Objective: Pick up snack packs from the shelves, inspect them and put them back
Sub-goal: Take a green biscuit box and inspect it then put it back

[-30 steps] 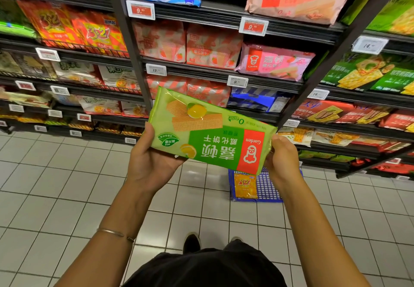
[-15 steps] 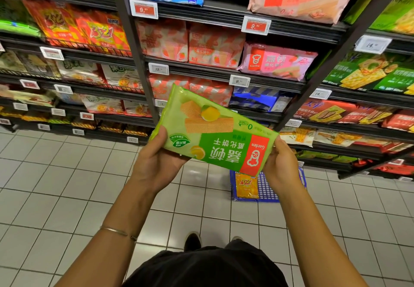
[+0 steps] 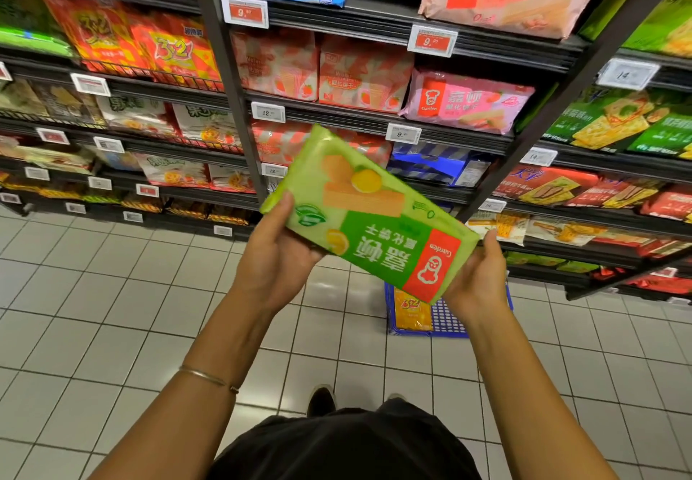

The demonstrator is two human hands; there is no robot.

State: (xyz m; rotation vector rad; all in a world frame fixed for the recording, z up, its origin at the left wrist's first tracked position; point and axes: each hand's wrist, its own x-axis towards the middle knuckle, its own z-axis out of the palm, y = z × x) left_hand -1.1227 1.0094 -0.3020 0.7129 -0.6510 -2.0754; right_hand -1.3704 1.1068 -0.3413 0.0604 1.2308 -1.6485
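A light green wafer snack pack (image 3: 369, 213) with a red logo patch is held up in front of the shelves, its print upside down to me and its right end tilted down. My left hand (image 3: 275, 255) grips its left end, thumb on the front face. My right hand (image 3: 477, 279) grips the right end from below, thumb at the pack's edge. Most fingers of both hands are hidden behind the pack.
Dark metal shelves (image 3: 374, 120) full of snack packs fill the upper view, with an upright post (image 3: 224, 79) just behind the pack. A blue basket (image 3: 445, 320) holding an orange pack stands on the white tiled floor (image 3: 112, 311) below my right hand.
The pack has turned clockwise: its left end rose and its right end dipped. Both hands kept their hold and shifted slightly up and right.
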